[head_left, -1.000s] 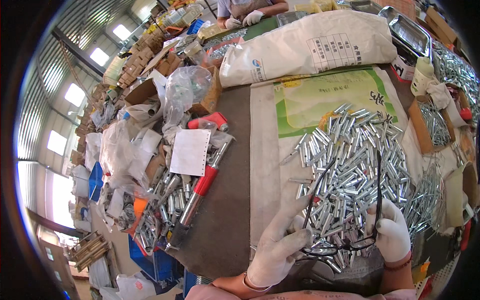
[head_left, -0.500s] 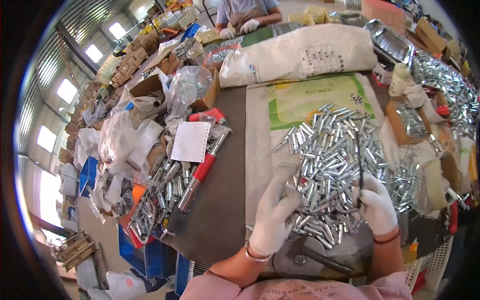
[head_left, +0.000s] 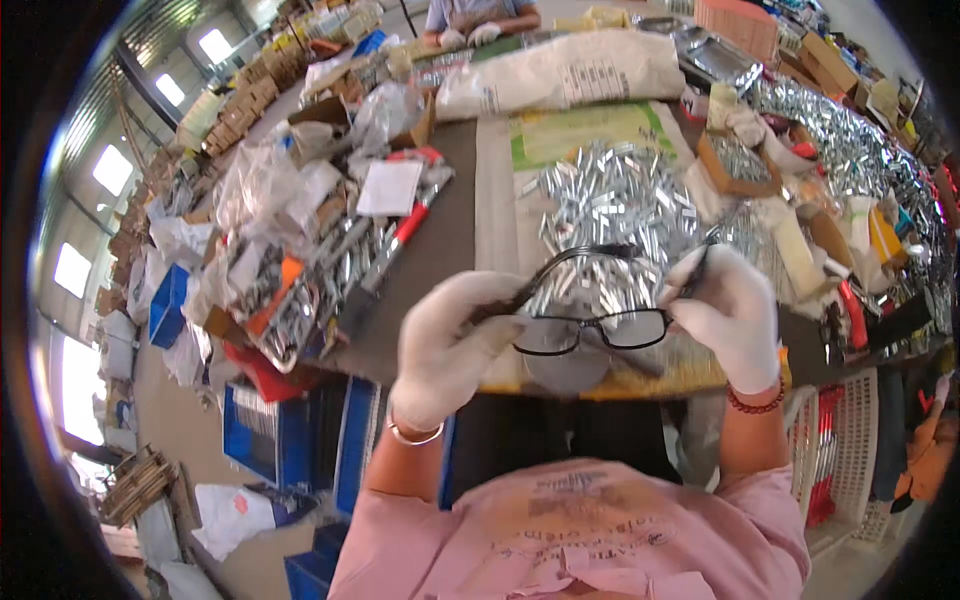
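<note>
Gripping glasses point(head_left: 590, 322) btwn L hand point(head_left: 450, 345) & R hand point(head_left: 728, 315), w/ fingers pinched narrow at either end. Already unfolded & up off table point(head_left: 437, 245), nr front edge; not yet put down. Not touching pile of metal tubes point(head_left: 610, 215) beyond.

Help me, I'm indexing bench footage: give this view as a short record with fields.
left hand: gloved, gripping black glasses at their left side
right hand: gloved, gripping their right side
beyond: heap of metal tubes, then white sack
table left: sheet of paper
table right: open brown box
far side: another person's gloved hands
</note>
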